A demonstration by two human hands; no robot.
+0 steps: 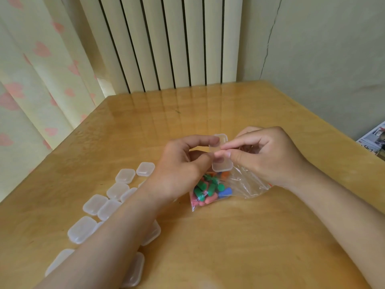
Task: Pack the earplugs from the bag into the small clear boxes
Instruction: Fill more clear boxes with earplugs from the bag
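One small clear box (222, 166) is held in the air over the middle of the table (250, 236). Its lid stands open on the far side. The left hand (185, 163) pinches it between thumb and forefinger. The right hand (268, 155) pinches it too, with thumb and forefinger meeting where the lid joins the base. Fingertips cover the inside, so I cannot tell whether anything lies in the box.

Directly below it, one clear zip bag (245, 184) lies flat on the table, its red-striped mouth pointing toward the right edge. It holds a heap of earplugs (208, 189) in green, pink, blue and orange. They are piled too closely to count, and the left wrist covers part of them.

The closed boxes (125, 175) lie in a loose string along the left side of the table, running from beside the bag down toward the near-left corner. Eleven can be counted. Several show only as slivers beside the left forearm, which may hide more, and the nearest is cut off by the picture's lower edge.

A printed paper (373, 140) shows past the right edge, cropped and unreadable. Behind the far edge stand one ribbed radiator (166, 38) and one curtain (31, 84) with pink hearts.
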